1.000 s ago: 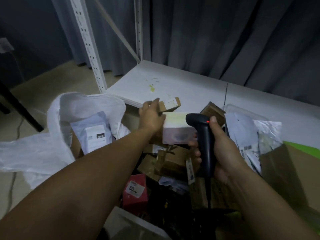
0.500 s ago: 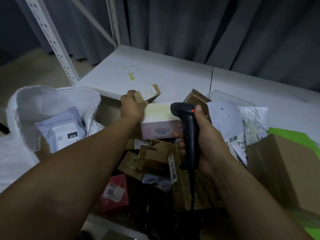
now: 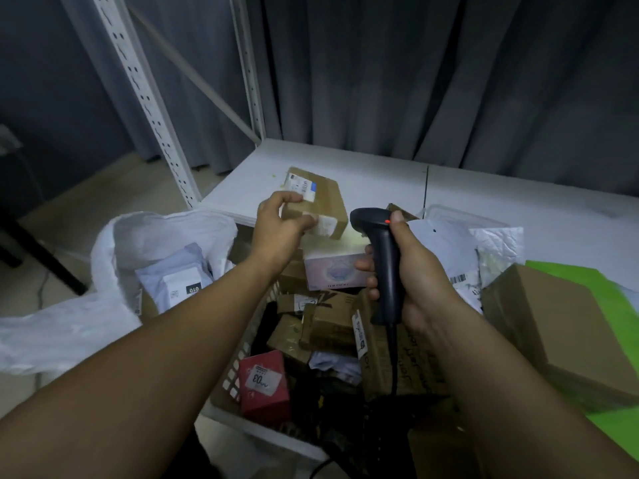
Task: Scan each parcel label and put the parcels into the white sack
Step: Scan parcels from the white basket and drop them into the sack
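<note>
Your left hand point(image 3: 281, 226) grips the box point(image 3: 316, 202) at 12 o'clock, label up for the scanner point(image 3: 383, 264) clenched in your right hand point(image 3: 420, 281); sack point(image 3: 114, 271) gapes at 9.

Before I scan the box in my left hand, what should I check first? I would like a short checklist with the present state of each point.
1. Left hand grips the box: ok, fingers and thumb pinch its near end.
2. Label in view: ok, it shows on the box top.
3. Barcode free of fingers: cannot tell, the fingertips lie at the label's edge.
4. Right hand holds the scanner: ok, its red light is on.
5. Scanner aimed at the label: cannot tell.
6. Sack open: ok, a parcel lies inside.
</note>
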